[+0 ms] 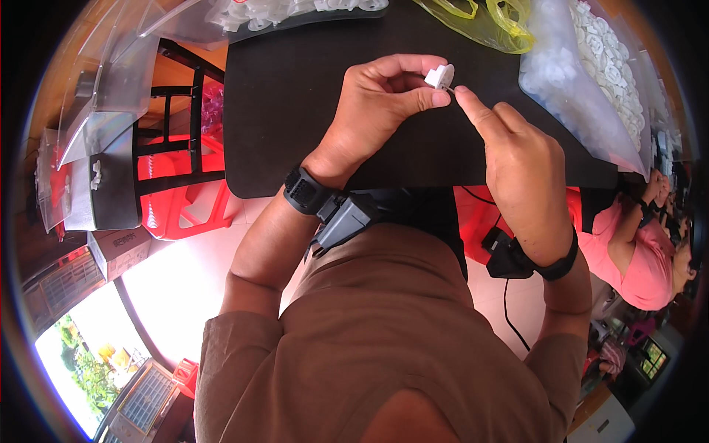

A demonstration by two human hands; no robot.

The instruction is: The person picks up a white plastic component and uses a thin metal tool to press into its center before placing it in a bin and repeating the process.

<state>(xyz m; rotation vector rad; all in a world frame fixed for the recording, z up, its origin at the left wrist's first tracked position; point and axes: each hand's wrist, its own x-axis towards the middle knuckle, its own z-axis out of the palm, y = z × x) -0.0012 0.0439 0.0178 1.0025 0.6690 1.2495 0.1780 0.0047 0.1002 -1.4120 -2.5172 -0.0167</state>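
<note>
Pinching a white plastic piece (441, 77) over the black table (284, 103), the left hand (380, 100) clamps finger and thumb. The right hand (521, 159) points close; I can't tell its grip. A cardboard box (122, 253) has dark writing.

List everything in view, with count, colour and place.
Plastic piece: one, white, held at upper centre
Table: one, black, upper centre
Heaped pieces: uncountable, white, top edge
Clear bag: one, transparent, table's right
Bagged pieces: uncountable, white, inside it
Plastic bag: one, translucent yellow, table's far edge
Plastic stools: two or more, red, left and right
Clear containers: several, transparent, left
Cardboard box: at least one, brownish, left
Co-worker: at least one, pink shirt, right
Wrist devices: two, black, one per wrist
Left hand: one, bare, pinching the piece
Right hand: one, bare, beside the piece
</note>
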